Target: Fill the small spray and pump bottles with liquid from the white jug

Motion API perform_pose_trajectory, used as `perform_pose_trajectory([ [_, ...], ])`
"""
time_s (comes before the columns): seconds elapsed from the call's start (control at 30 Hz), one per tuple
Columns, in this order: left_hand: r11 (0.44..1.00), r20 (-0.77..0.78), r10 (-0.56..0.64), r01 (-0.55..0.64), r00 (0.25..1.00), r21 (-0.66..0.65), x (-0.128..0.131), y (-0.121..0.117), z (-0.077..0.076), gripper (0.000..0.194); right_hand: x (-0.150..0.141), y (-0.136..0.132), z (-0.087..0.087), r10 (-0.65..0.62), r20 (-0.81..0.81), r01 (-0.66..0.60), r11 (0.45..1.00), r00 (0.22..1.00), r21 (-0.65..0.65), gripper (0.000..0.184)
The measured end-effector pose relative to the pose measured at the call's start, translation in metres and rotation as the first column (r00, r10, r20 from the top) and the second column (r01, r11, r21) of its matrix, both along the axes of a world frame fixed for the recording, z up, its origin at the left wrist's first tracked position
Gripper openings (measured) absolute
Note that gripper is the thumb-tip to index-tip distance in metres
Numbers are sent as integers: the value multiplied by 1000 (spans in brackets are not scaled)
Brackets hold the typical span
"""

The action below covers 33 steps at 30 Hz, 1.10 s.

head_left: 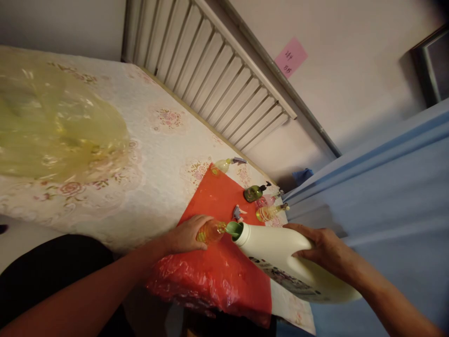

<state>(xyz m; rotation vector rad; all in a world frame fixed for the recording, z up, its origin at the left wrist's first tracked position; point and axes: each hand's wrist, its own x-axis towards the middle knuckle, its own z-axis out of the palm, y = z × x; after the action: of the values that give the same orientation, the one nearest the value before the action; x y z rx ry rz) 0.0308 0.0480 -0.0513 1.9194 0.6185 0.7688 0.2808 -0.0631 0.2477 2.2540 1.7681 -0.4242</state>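
A small bottle (211,231) is held in the left hand (189,234), with the fingers and thumb closed around its body; it is laid nearly on its side above a red sheet (224,267), and its neck is pointed at the jug (291,260); the jug, large and pale, is gripped by the right hand (321,245), the fingers and thumb being wrapped about its upper part; the jug is tilted, and its green spout (234,230) is brought right up to the neck of the small bottle; whether liquid is being passed between them cannot be told; a spray head (238,214) is seen loose on the red sheet, near the spout; a green bottle (253,193), a pink bottle (264,201) and a yellow bottle (266,214) are grouped beyond it, the pink one being partly hidden between the other two; a clear bottle (221,165) with a grey trigger is set at the far corner of the sheet; a flowered cloth (164,159) is spread beneath, with a yellow bag (59,126) placed on it at the left; the table is bordered by a radiator (210,75) and a blue curtain (393,201)
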Motion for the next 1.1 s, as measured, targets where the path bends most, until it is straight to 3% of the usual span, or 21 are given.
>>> perform_pose_trajectory([
  [1.1,1000,-5,11,-11,1000,19,0,0,0,80,-7,2,3,9,58,-8,1000,998,-10,55],
])
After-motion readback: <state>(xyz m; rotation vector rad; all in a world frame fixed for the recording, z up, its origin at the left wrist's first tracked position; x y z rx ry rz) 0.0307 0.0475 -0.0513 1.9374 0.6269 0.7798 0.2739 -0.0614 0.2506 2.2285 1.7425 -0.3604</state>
